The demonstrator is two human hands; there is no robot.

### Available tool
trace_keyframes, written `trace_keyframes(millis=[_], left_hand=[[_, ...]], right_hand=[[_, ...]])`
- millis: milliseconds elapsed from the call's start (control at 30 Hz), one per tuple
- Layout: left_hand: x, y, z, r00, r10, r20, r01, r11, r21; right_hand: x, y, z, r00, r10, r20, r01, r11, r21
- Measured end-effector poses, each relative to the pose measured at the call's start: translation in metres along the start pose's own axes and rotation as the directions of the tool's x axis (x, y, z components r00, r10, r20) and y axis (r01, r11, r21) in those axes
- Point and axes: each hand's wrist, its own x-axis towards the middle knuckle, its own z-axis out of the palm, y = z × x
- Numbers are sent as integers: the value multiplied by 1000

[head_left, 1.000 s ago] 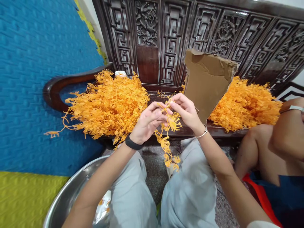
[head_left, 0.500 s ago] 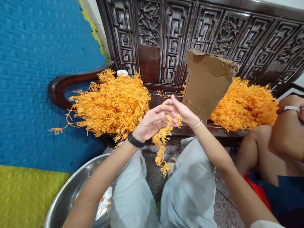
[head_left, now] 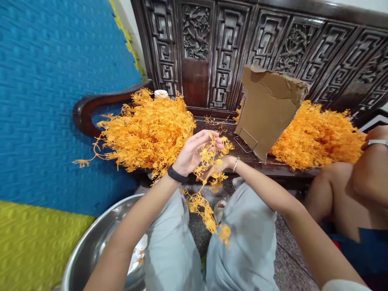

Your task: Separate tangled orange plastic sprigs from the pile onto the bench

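Head view: I am pinching an orange plastic sprig (head_left: 209, 190) between the fingers of my left hand (head_left: 194, 153) and right hand (head_left: 220, 165), both grasping its upper end over my knees. I am judging gentle, close pulls best. It is hanging lengthwise, tip pointing down toward me

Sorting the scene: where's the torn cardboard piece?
The cardboard stands right of centre on the wooden bench, leaning against its carved back, beside the right orange pile.

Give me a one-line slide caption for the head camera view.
Both hands, left hand and right hand, hold an orange plastic sprig over the lap.
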Motion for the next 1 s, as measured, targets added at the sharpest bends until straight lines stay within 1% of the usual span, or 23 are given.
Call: trace_keyframes(millis=[67,100,133,167,200,233,333,400,500,667,733,767,800,833,867,933,1000], left_hand=[[0,3,-3,999,36,2,-36,999,-6],[0,4,-5,998,60,10,-60,998,4],[0,4,-7,996,84,21,-84,996,23],[1,5,-9,994,105,30,-107,993,47],[1,5,-10,992,123,33,-125,989,74],[1,5,-11,990,135,29,-138,985,102],[1,5,-10,989,151,-4,-147,973,178],[0,5,-6,988,154,-13,-146,960,238],[-3,6,-1,988,154,-8,-143,934,327],[-6,6,4,983,184,0,-167,894,417],[-6,4,4,976,215,-24,-182,876,446],[-6,3,3,971,236,-48,-189,871,454],[-5,2,3,963,257,-78,-195,868,456],[-5,1,3,956,273,-108,-197,870,452],[-4,0,2,951,280,-134,-196,875,443],[-3,-1,2,947,277,-163,-184,882,434],[-3,-2,3,944,281,-172,-175,871,459]], right_hand=[[-7,0,-14,999,13,-49,-11,999,35],[-11,-1,-21,991,20,-129,-13,998,56],[-15,-2,-28,970,31,-243,-9,996,92],[-20,-4,-35,934,47,-355,0,991,131],[-24,-7,-40,886,68,-459,16,984,176],[-28,-10,-44,838,87,-539,39,975,218],[-39,-23,-48,729,94,-679,150,945,291],[-44,-31,-47,682,57,-729,240,924,297],[-51,-40,-45,651,1,-759,330,900,284],[-54,-48,-42,616,-40,-787,378,891,250],[-54,-49,-41,593,-66,-802,393,894,217],[-54,-50,-41,588,-75,-805,387,900,199],[-54,-50,-41,594,-82,-800,372,910,183],[-54,-50,-41,609,-86,-788,349,921,170],[-54,-50,-41,635,-90,-767,325,932,160],[-55,-50,-40,712,-119,-691,291,947,136],[-56,-51,-40,806,-166,-569,281,952,121]])
